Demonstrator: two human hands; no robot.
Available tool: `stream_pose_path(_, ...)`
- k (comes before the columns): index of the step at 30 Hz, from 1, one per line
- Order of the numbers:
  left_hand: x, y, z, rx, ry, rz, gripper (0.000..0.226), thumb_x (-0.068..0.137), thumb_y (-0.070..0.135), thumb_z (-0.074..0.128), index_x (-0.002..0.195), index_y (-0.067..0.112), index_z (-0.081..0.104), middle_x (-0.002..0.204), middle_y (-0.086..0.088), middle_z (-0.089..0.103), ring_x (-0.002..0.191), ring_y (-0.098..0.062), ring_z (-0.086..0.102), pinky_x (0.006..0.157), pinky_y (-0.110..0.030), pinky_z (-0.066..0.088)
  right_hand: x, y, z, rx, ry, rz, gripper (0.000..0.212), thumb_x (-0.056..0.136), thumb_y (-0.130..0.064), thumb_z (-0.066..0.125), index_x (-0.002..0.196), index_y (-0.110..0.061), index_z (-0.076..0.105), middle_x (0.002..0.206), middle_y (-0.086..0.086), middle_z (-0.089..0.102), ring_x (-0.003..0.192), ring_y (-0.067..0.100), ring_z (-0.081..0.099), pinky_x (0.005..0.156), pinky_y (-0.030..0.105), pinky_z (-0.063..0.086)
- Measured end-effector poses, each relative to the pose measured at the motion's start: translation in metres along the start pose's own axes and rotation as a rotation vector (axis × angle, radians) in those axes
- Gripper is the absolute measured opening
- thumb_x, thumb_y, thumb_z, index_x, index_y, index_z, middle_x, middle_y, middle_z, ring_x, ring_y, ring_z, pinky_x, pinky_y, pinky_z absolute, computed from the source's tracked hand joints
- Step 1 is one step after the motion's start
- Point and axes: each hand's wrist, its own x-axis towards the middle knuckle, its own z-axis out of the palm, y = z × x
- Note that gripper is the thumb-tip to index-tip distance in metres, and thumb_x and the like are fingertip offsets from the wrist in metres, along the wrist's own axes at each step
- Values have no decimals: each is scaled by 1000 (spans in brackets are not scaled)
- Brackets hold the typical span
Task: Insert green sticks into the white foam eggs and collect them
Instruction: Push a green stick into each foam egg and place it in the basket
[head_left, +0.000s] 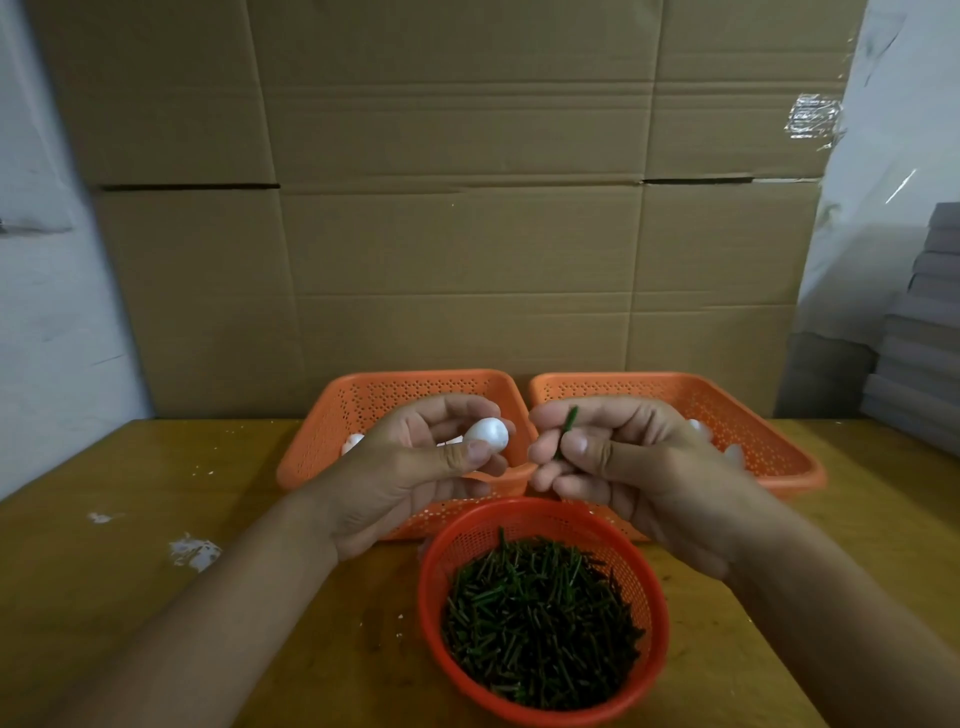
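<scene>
My left hand (415, 467) pinches a white foam egg (487, 433) between thumb and fingers, above the left orange basket (322, 447). My right hand (623, 467) pinches a single green stick (566, 434), held nearly upright a short way right of the egg; stick and egg are apart. A round red basket (540, 514) full of green sticks (540, 623) stands on the table just below both hands. More white eggs (352, 442) lie in the left basket, partly hidden by my hand.
A second orange basket (769, 457) stands at the right, with a white egg (733, 453) or two showing past my right hand. Cardboard boxes (457, 208) wall off the back of the wooden table (130, 597). White foam crumbs (195, 553) lie at the left.
</scene>
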Motion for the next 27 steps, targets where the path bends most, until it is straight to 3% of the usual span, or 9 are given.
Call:
stream_pose_path(9, 0, 1, 0, -18, 3, 4, 30, 80, 18, 78, 109, 24, 73, 121, -11, 70, 97, -20, 70, 79, -31, 57, 0, -1, 4, 45, 37, -14, 15, 78, -6, 66, 83, -13, 78, 80, 16, 74, 69, 20, 74, 57, 19, 58)
stream_pose_path(12, 0, 0, 0, -7, 9, 3, 27, 83, 15, 77, 108, 25, 74, 119, -9, 71, 96, -19, 70, 78, -30, 57, 1, 0, 3, -79, 96, -69, 5, 73, -16, 72, 75, -14, 77, 72, 12, 71, 60, 16, 68, 53, 18, 54)
stream_pose_path(14, 0, 0, 1, -4, 6, 2, 25, 84, 14, 77, 107, 25, 73, 118, -9, 71, 95, -18, 70, 78, -30, 57, 1, 2, 1, -179, 150, -115, 11, 72, -19, 73, 78, -12, 78, 69, 11, 68, 60, 13, 63, 55, 19, 52)
stream_pose_path(19, -1, 2, 2, -25, 16, 2, 28, 78, 15, 79, 103, 25, 74, 115, -8, 72, 93, -18, 70, 77, -29, 57, 3, 5, -1, -368, 256, -184, 14, 87, 0, 65, 90, -10, 76, 66, 4, 70, 63, 8, 66, 62, 16, 53)
stream_pose_path(22, -1, 2, 4, -26, 48, 26, 29, 72, 12, 82, 97, 26, 76, 116, -11, 73, 89, -18, 72, 74, -27, 58, 5, 6, 1, -469, 304, -224, 15, 88, 7, 66, 87, -8, 72, 63, 5, 69, 58, 9, 66, 58, 17, 53)
stream_pose_path(27, 0, 2, 8, -8, 116, 82, 31, 64, 12, 85, 92, 22, 79, 112, -11, 74, 89, -21, 73, 76, -28, 60, 5, 11, 3, -751, 363, -331, 22, 85, 0, 74, 75, -20, 73, 62, 1, 70, 55, 8, 62, 54, 26, 53)
